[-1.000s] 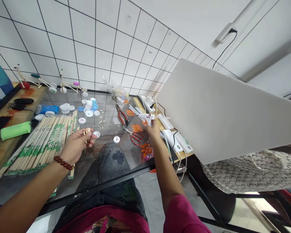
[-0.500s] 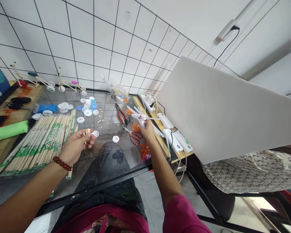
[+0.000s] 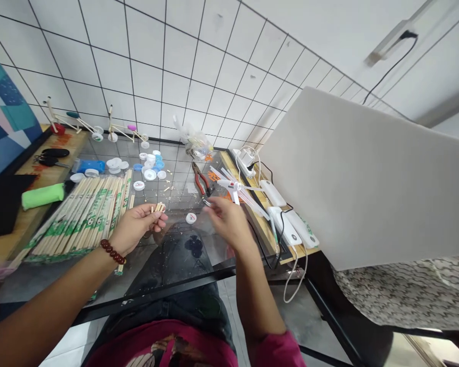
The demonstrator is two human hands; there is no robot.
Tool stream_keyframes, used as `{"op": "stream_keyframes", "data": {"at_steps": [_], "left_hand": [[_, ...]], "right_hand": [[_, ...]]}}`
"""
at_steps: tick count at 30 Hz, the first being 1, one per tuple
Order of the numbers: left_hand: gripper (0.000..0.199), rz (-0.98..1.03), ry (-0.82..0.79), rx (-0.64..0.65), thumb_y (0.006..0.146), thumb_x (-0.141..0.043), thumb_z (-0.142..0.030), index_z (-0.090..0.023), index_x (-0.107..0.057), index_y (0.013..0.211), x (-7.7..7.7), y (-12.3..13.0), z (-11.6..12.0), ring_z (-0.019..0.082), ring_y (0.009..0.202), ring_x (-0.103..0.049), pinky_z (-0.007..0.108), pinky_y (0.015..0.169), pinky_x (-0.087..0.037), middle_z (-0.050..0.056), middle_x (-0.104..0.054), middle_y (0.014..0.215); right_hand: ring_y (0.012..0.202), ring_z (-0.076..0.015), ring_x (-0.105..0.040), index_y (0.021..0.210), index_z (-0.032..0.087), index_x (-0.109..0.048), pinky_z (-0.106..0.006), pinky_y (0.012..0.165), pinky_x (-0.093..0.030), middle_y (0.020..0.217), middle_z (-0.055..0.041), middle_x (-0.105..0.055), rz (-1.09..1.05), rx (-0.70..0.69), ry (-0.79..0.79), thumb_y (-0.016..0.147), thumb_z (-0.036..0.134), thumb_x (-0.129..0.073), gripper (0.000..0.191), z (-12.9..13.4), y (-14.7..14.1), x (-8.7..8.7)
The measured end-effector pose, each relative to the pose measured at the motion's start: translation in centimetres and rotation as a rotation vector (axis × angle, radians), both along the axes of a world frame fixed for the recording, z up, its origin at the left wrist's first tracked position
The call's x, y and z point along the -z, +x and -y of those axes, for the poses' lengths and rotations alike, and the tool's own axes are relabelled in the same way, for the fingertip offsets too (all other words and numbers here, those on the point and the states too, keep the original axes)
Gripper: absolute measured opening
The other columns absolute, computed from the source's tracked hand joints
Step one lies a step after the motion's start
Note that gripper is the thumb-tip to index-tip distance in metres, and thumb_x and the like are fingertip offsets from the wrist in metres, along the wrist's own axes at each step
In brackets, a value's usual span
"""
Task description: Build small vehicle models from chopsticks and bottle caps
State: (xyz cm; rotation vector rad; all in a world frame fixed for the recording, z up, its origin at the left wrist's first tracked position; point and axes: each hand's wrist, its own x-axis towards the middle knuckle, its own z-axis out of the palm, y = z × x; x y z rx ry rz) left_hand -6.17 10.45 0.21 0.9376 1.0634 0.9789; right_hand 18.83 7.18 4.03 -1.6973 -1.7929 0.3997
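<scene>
My left hand (image 3: 139,224), with a beaded bracelet at the wrist, is closed on several short wooden stick pieces (image 3: 158,208). A bit of white cap shows behind them, mostly hidden by the fingers. My right hand (image 3: 229,219) is over the scissors, fingers curled in. Only the silver tips of the scissors (image 3: 206,202) show beyond the fingertips; whether the hand grips them is hidden. Just past that hand, a white glue gun (image 3: 231,186) lies on the table. A white bottle cap (image 3: 191,218) sits between the two hands.
Wrapped chopsticks (image 3: 87,219) lie at left, beside a green packet (image 3: 43,196). Behind are piled caps (image 3: 150,174), red-handled pliers (image 3: 201,178) and two small stick models (image 3: 124,130). Power strips (image 3: 285,227) with cables line the right edge, near a large white panel (image 3: 359,183).
My right hand has left the glue gun and moved down and left over the scissors. My left hand still holds the stick pieces, now turned so less of the cap shows.
</scene>
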Motion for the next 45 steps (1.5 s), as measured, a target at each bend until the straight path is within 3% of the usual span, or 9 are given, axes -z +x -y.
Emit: {"op": "stream_keyframes", "data": {"at_steps": [3, 6, 10, 17, 25, 30, 36, 40, 45], "left_hand": [[0.041, 0.011, -0.015, 0.02, 0.054, -0.091, -0.035, -0.011, -0.073, 0.082, -0.4, 0.1, 0.2, 0.014, 0.062, -0.065, 0.025, 0.056, -0.051, 0.009, -0.075, 0.077], [0.045, 0.004, -0.011, 0.017, 0.05, -0.093, -0.036, -0.012, -0.073, 0.082, -0.9, 0.1, 0.2, 0.015, 0.061, -0.066, 0.025, 0.057, -0.052, 0.008, -0.075, 0.073], [0.041, -0.097, 0.038, -0.027, 0.052, -0.09, -0.035, -0.013, -0.074, 0.082, -0.7, 0.1, 0.0, 0.016, 0.061, -0.067, 0.027, 0.058, -0.053, 0.007, -0.075, 0.07], [0.021, -0.399, 0.242, -0.002, 0.072, -0.075, -0.035, -0.018, -0.078, 0.084, 0.8, 0.1, 0.4, 0.015, 0.049, -0.059, 0.027, 0.052, -0.048, 0.002, -0.068, 0.057], [0.042, -0.165, 0.155, -0.061, 0.065, -0.082, -0.05, -0.017, -0.079, 0.09, 1.5, 0.1, -0.2, 0.023, 0.078, -0.071, 0.038, 0.078, -0.057, 0.009, -0.078, 0.091], [0.04, -0.194, 0.187, -0.161, 0.06, -0.087, -0.047, -0.018, -0.081, 0.087, 1.7, -0.5, -0.9, 0.024, 0.092, -0.069, 0.037, 0.087, -0.054, 0.01, -0.079, 0.097], [0.041, -0.182, 0.159, -0.169, 0.055, -0.09, -0.044, -0.017, -0.081, 0.085, 0.3, -0.5, -0.7, 0.02, 0.071, -0.065, 0.033, 0.069, -0.054, 0.006, -0.075, 0.076], [0.034, -0.202, 0.173, -0.24, 0.052, -0.091, -0.036, -0.017, -0.08, 0.079, -0.1, -0.6, -0.8, 0.021, 0.074, -0.066, 0.034, 0.074, -0.054, 0.006, -0.075, 0.076], [0.039, -0.164, 0.157, -0.262, 0.054, -0.091, -0.037, -0.015, -0.08, 0.084, -0.3, -0.9, -0.9, 0.021, 0.074, -0.067, 0.034, 0.071, -0.053, 0.007, -0.075, 0.075]], "right_hand": [[0.087, -0.0176, -0.07, 0.11, 0.021, -0.074, -0.03, 0.081, -0.055, 0.1, -0.0056, -0.076, -0.384, -0.38, -0.003, 0.089, 0.041, -0.067, 0.029, -2.5, -4.5, 1.7], [0.086, -0.017, -0.07, 0.1, 0.02, -0.076, -0.03, 0.081, -0.056, 0.095, -0.0051, -0.076, -0.598, -0.474, -0.07, 0.084, 0.052, -0.07, 0.036, -5.0, -7.2, 4.1], [0.083, -0.0169, -0.068, 0.088, 0.021, -0.077, -0.029, 0.079, -0.055, 0.088, -0.0036, -0.074, -0.753, -0.429, -0.053, 0.08, 0.057, -0.073, 0.037, -5.7, -8.2, 6.1], [0.076, -0.0149, -0.063, 0.084, 0.022, -0.073, -0.029, 0.074, -0.054, 0.085, -0.0023, -0.068, -0.796, -0.397, -0.033, 0.077, 0.053, -0.076, 0.032, -4.8, -8.4, 6.6], [0.058, -0.0119, -0.059, 0.083, 0.022, -0.058, -0.025, 0.06, -0.052, 0.066, 0.0037, -0.062, -0.975, -0.291, -0.148, 0.077, 0.057, -0.073, 0.039, -4.5, -8.0, 6.7], [0.052, -0.0108, -0.058, 0.083, 0.021, -0.06, -0.023, 0.053, -0.049, 0.062, 0.0048, -0.06, -0.908, -0.315, -0.224, 0.074, 0.055, -0.075, 0.039, -4.2, -8.0, 6.4], [0.05, -0.0093, -0.053, 0.084, 0.02, -0.067, -0.022, 0.05, -0.044, 0.064, 0.0037, -0.063, -0.719, -0.354, -0.133, 0.078, 0.049, -0.069, 0.03, -3.8, -8.4, 6.9], [0.051, -0.0089, -0.052, 0.079, 0.02, -0.069, -0.021, 0.053, -0.043, 0.065, 0.0028, -0.066, -0.509, -0.429, -0.072, 0.083, 0.041, -0.066, 0.021, -3.3, -8.2, 6.7], [0.063, -0.0131, -0.06, 0.086, 0.022, -0.074, -0.025, 0.063, -0.048, 0.077, -0.0006, -0.072, -0.366, -0.281, 0.096, 0.088, 0.036, -0.062, 0.019, -3.8, -6.8, 5.9]]}}
